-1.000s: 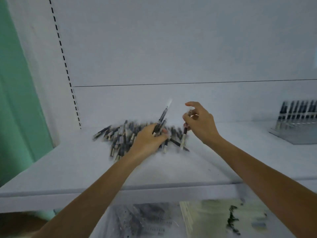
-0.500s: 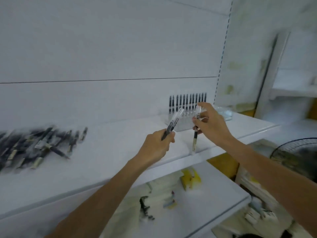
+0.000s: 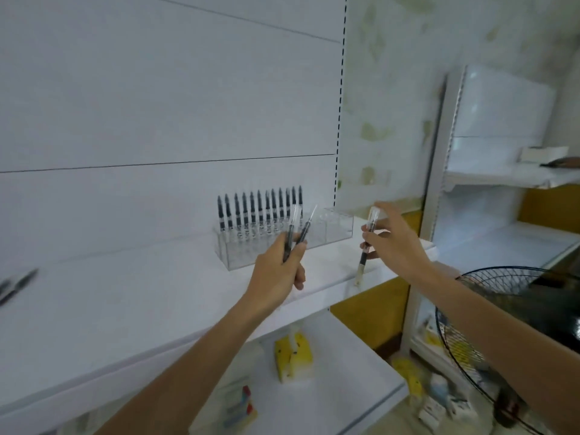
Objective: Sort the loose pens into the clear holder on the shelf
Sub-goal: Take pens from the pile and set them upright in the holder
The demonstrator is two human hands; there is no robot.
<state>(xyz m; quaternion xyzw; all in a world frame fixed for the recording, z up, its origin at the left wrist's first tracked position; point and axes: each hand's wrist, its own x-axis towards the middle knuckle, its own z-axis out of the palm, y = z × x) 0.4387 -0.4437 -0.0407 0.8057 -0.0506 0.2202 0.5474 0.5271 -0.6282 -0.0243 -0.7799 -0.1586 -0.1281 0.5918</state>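
The clear holder [image 3: 332, 232] stands on the white shelf [image 3: 125, 296] against the back wall, with several black pens [image 3: 260, 208] upright in its back row. My left hand [image 3: 279, 274] grips two black pens [image 3: 298, 235] with clear caps, tips up, just in front of the holder. My right hand [image 3: 392, 243] pinches one pen [image 3: 365, 246] held upright to the right of the holder, above the shelf's front edge. A few loose pens [image 3: 15, 285] lie blurred at the far left.
Below is a lower shelf [image 3: 339, 356] with a yellow box [image 3: 293, 356] and small packets. A black fan [image 3: 502, 324] stands at the right under my right forearm. Another white shelving unit [image 3: 502, 152] stands further right.
The view has swung right from the loose pile to the holder. Both hands carried their pens across and are now close in front of the holder.
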